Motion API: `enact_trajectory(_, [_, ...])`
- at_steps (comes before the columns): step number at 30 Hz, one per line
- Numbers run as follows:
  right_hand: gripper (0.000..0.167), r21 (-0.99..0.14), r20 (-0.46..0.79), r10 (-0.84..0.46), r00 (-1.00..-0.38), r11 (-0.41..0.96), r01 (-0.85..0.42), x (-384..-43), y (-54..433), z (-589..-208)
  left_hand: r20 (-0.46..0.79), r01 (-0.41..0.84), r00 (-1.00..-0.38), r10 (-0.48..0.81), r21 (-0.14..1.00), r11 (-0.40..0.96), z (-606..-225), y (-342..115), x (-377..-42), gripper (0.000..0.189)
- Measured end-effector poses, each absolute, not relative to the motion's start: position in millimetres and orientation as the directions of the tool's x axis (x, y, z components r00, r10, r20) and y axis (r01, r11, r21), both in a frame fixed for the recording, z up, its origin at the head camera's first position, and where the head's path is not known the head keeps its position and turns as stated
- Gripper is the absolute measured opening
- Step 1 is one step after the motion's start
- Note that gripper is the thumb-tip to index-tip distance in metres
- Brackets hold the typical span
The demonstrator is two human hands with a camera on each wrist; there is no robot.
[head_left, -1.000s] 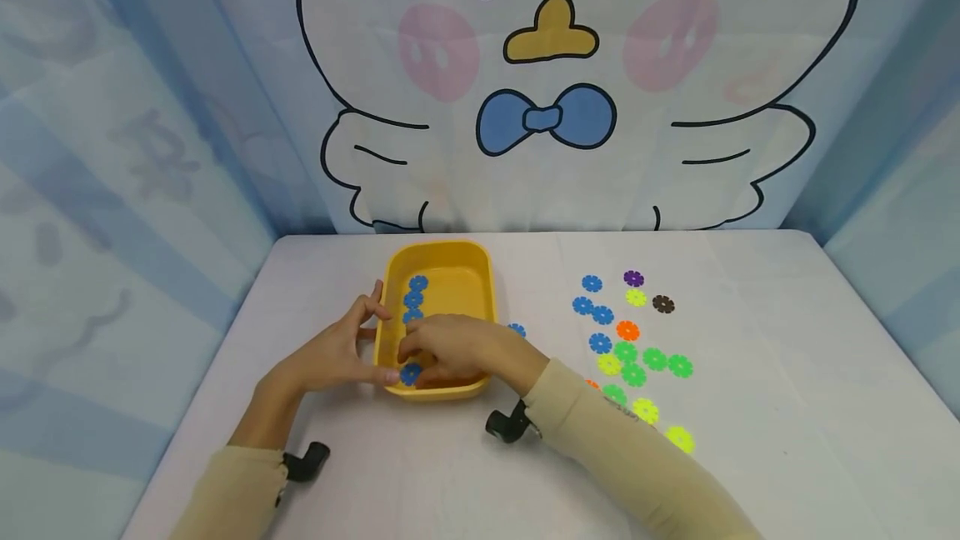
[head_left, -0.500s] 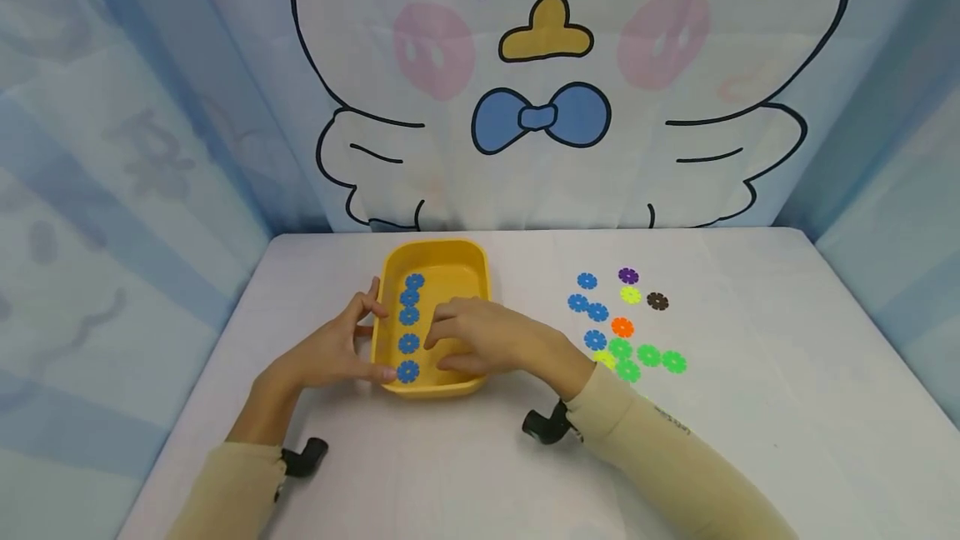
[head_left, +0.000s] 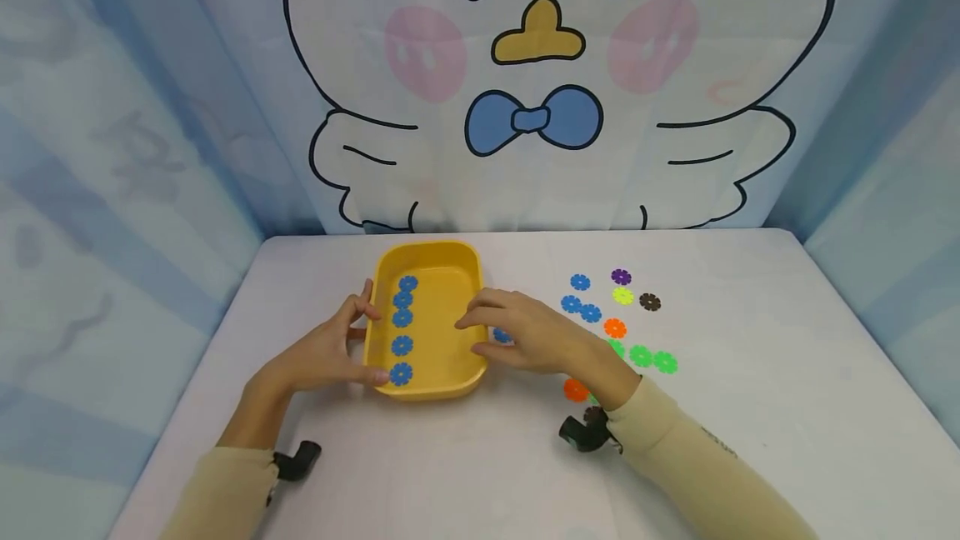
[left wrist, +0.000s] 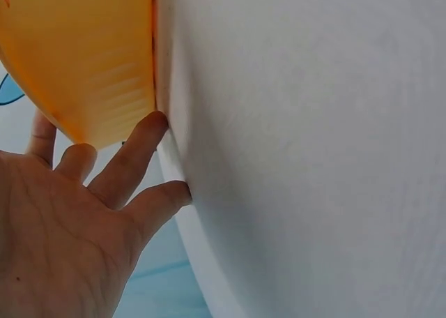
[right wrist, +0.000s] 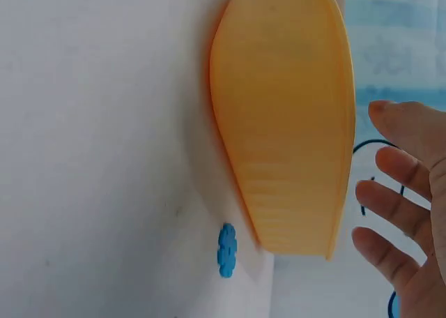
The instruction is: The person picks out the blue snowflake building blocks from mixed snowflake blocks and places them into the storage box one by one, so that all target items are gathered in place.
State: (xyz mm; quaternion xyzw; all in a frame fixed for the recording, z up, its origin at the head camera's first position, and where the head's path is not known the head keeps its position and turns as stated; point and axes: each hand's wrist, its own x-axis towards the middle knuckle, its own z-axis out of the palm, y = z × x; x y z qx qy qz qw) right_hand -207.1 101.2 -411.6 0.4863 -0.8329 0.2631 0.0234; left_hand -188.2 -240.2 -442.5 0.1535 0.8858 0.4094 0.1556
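Note:
A yellow tray [head_left: 446,369] stands on the table, with several blue flower-shaped discs [head_left: 402,346] in a column along its left side. My left hand [head_left: 330,352] holds the tray's left side, thumb at the near corner and index finger over the rim; in the left wrist view other fingers [left wrist: 129,157] reach along the outer wall. My right hand [head_left: 536,332] hovers over the tray's right rim with loosely bent, spread fingers and nothing between them. Under it, a blue disc [right wrist: 226,250] lies on the table beside the tray, partly hidden in the head view.
Right of the tray lie loose discs: blue [head_left: 580,282], purple [head_left: 621,276], yellow [head_left: 622,296], brown [head_left: 650,302], orange [head_left: 615,327] and green [head_left: 665,362]. The right forearm covers some of them. A curtain [head_left: 525,182] with a cartoon bird stands behind the table [head_left: 450,473].
My right hand has let go of a blue disc in the tray's left column and moved right, out to the right rim. My left hand stays at the tray's left side.

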Motion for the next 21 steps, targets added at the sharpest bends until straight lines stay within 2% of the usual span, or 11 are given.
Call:
enact_trajectory(5, [0.032, -0.426, 0.281, -0.776, -0.565, 0.427, -0.797, -208.3, 117.9, -413.5, -0.148, 0.145, -0.904, 0.402, 0.777, 0.612, -442.0, -240.0, -188.9, 0.078])
enact_trajectory(13, [0.028, -0.427, 0.316, -0.771, -0.552, 0.404, -0.809, -214.3, 140.4, -416.8, -0.121, 0.171, -0.896, 0.428, 0.794, 0.583, -441.9, -242.9, -185.9, 0.078])
enact_trajectory(21, [0.03, -0.466, 0.206, -0.721, -0.661, 0.522, -0.714, -217.0, 162.2, -421.6, -0.148, 0.133, -0.904, 0.402, 0.795, 0.592, -443.2, -243.8, -187.4, 0.079])
